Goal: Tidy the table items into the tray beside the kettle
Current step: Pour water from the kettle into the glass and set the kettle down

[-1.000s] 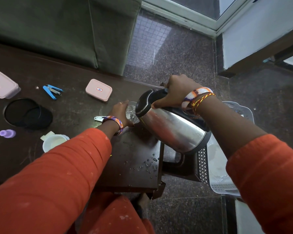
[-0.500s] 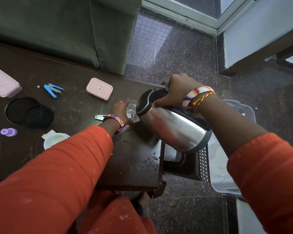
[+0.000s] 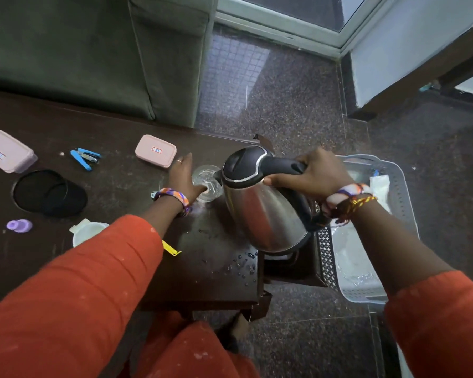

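Observation:
My right hand [image 3: 316, 173] grips the black handle of a steel kettle [image 3: 260, 208], which is tilted with its spout at a clear glass [image 3: 206, 181] near the right end of the dark table [image 3: 120, 186]. My left hand [image 3: 185, 177] is wrapped around the glass. A white perforated tray [image 3: 404, 203] sits on the floor to the right of the table, partly hidden by my right arm, with a white packet [image 3: 380, 186] in it. Two pink lidded boxes [image 3: 156, 151] [image 3: 7, 151], a blue stapler [image 3: 85, 158] and a purple bottle [image 3: 19, 225] lie on the table.
A black round lid and cup [image 3: 49, 192] sit at the left. A white lidded cup [image 3: 86, 231] and a yellow strip [image 3: 171, 248] lie by my left sleeve. Water drops [image 3: 243, 263] dot the table corner. A green sofa [image 3: 93, 50] stands behind the table.
The kettle has swung more upright, with its handle now higher, while its spout stays at the glass. My left hand stays on the glass.

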